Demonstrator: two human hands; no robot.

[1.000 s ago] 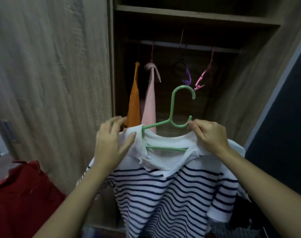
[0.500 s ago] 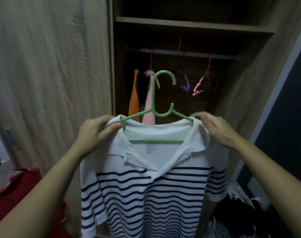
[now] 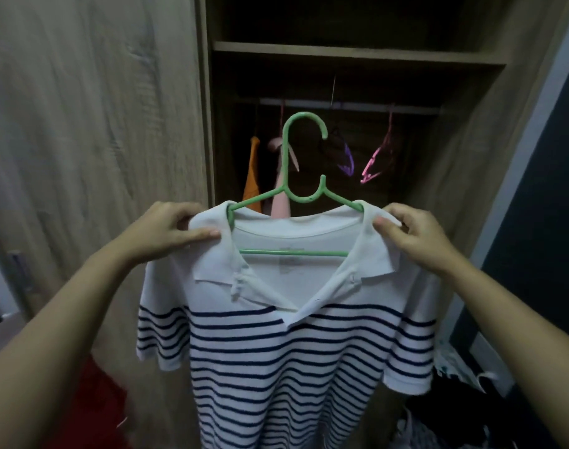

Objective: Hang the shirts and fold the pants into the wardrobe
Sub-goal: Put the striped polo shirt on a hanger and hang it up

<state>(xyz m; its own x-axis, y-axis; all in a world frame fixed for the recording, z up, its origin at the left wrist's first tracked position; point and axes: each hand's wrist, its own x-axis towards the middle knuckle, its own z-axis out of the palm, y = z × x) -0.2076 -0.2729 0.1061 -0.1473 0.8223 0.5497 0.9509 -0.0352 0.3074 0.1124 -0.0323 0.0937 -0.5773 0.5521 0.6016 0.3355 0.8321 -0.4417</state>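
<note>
My left hand and right hand pinch the shoulders of the striped shirt on the green hanger; hook upright, rail farther in and higher.

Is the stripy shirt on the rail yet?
Not yet. The shirt sits on the green hanger, whose hook is below the rail, hooked on nothing; the left hand and right hand hold it up.

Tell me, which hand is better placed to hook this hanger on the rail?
Probably the right hand: both pinch the shirt at its shoulders, but it sits below bare rail, while the orange shirt and pink shirt crowd the side nearer the left hand.
</note>
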